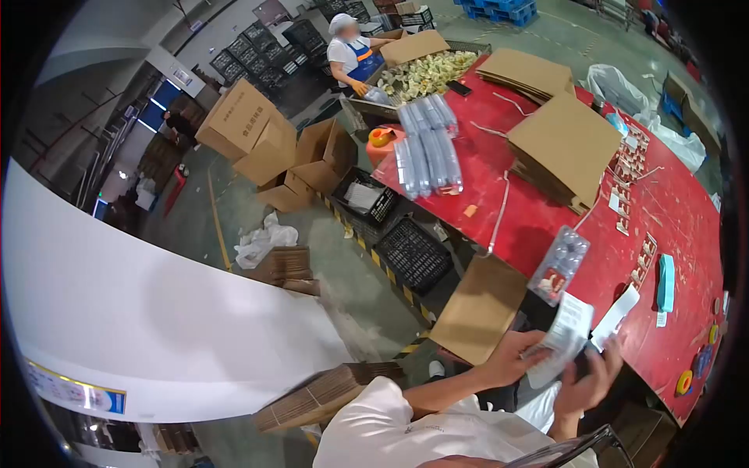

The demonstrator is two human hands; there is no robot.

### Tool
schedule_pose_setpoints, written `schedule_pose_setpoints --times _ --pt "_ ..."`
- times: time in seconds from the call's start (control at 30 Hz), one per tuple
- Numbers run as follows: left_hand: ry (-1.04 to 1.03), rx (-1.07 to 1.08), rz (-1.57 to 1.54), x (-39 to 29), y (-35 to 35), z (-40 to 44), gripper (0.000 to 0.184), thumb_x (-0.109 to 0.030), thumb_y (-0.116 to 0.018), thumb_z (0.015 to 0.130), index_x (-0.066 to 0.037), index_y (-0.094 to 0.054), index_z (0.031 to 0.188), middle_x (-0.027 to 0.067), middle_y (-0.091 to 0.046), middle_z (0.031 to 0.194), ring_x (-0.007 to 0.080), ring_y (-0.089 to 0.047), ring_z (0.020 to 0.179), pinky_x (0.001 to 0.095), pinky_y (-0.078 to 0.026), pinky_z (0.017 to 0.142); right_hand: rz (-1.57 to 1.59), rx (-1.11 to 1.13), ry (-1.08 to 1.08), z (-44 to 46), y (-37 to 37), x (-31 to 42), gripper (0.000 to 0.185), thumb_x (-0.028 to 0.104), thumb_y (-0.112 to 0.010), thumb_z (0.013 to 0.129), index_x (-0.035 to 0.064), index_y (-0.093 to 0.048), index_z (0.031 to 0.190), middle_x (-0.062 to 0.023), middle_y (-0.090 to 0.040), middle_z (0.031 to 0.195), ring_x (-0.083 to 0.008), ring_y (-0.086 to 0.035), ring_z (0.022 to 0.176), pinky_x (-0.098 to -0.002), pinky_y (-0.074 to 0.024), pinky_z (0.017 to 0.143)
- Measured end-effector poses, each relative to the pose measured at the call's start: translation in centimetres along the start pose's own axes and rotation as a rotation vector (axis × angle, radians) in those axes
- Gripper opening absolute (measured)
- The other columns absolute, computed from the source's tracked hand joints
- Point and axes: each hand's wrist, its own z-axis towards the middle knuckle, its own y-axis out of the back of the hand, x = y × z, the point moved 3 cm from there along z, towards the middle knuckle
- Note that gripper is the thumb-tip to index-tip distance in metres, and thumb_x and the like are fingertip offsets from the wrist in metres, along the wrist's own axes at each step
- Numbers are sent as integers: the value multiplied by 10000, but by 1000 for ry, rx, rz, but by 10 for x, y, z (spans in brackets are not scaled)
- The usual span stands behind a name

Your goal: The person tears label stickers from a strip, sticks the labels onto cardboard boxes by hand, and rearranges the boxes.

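My left hand (pixel 516 360) is closed on a white sheet of printed labels (pixel 571 326), which bends over near the table's edge. Just right of the sheet is my right hand (pixel 591 384), its fingers apart and slightly blurred; I see nothing held in it. Past the sheet, a clear plastic egg-carton-like pack (pixel 563 257) with a red label lies at the edge of the red table (pixel 538 207). A white paper strip (pixel 616 316) lies above my right hand. A flat cardboard piece (pixel 480 308) is left of my left hand.
Stacked clear packs (pixel 429 160) and cardboard sheets (pixel 566 144) lie on the table, with a teal strip (pixel 665 283) and tape rolls (pixel 684 382) at right. Black crates (pixel 413 253) stand beside it. A co-worker (pixel 349 58) stands at a bin of yellowish pieces (pixel 429 74).
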Motion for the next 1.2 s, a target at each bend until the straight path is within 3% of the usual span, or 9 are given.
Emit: schedule_pose_setpoints --times 0.1,0.17,0.33,0.47,0.57,0.93,1.0,1.13,1.2 --pt "287 -142 -201 8 78 -54 95 -54 -562 872 -8 -591 950 -5 -541 701 64 -481 623 236 -387 551 205 307 106 26 -65 87 386 -4 -706 603 28 -600 972 -155 -582 1074 -386 -519 1088 -578 -317 975" --pt "108 -257 7 -6 151 -79 82 -61 -546 891 -13 -584 946 -48 -509 684 22 -444 608 209 -351 526 390 453 102 36 -121 139 408 -4 -711 598 4 -604 991 -153 -605 1045 -360 -553 1053 -527 -344 987" --pt "137 -496 -231 -13 223 -100 86 -42 -543 889 -12 -578 962 -19 -600 807 20 -515 709 177 -407 614 536 514 71 26 -196 181 408 22 -714 632 8 -603 1025 -156 -598 1079 -350 -545 1064 -480 -385 967" --pt "242 -600 182 -6 276 -122 67 -38 -556 867 -2 -596 907 -24 -586 749 25 -499 646 189 -412 574 494 441 141 15 -242 209 391 3 -714 628 60 -634 1007 -142 -585 1090 -365 -526 1079 -463 -407 945" --pt "190 -663 -6 -14 303 -123 154 39 -564 831 39 -605 980 17 -622 821 46 -546 706 188 -440 625 538 472 230 20 -265 231 346 -3 -700 644 60 -640 979 -117 -598 1063 -306 -555 1050 -496 -366 982" --pt "31 -663 4 -24 426 -90 241 77 -570 815 43 -579 1053 51 -640 894 68 -578 778 199 -460 699 751 472 154 73 -370 280 387 12 -704 666 27 -605 1039 -124 -605 1071 -308 -582 1009 -460 -398 965" --pt "52 -624 51 -26 456 -78 244 77 -564 824 52 -558 1067 70 -639 941 82 -581 836 209 -457 746 797 447 -11 95 -391 288 473 30 -725 655 17 -567 1101 -156 -566 1140 -333 -557 1052 -427 -418 948" --pt "-72 -524 36 -50 515 -41 232 64 -564 831 66 -542 1062 79 -616 999 102 -573 874 220 -448 777 1074 573 -287 129 -445 302 639 -7 -725 675 26 -455 1253 -140 -459 1275 -225 -481 1167 -331 -412 949" --pt "-146 -473 82 -80 545 -20 231 46 -577 830 60 -543 1058 71 -614 982 103 -574 866 220 -448 777 1172 485 -141 158 -459 323 620 -42 -704 684 25 -455 1248 -138 -460 1269 -227 -478 1168 -333 -410 952"
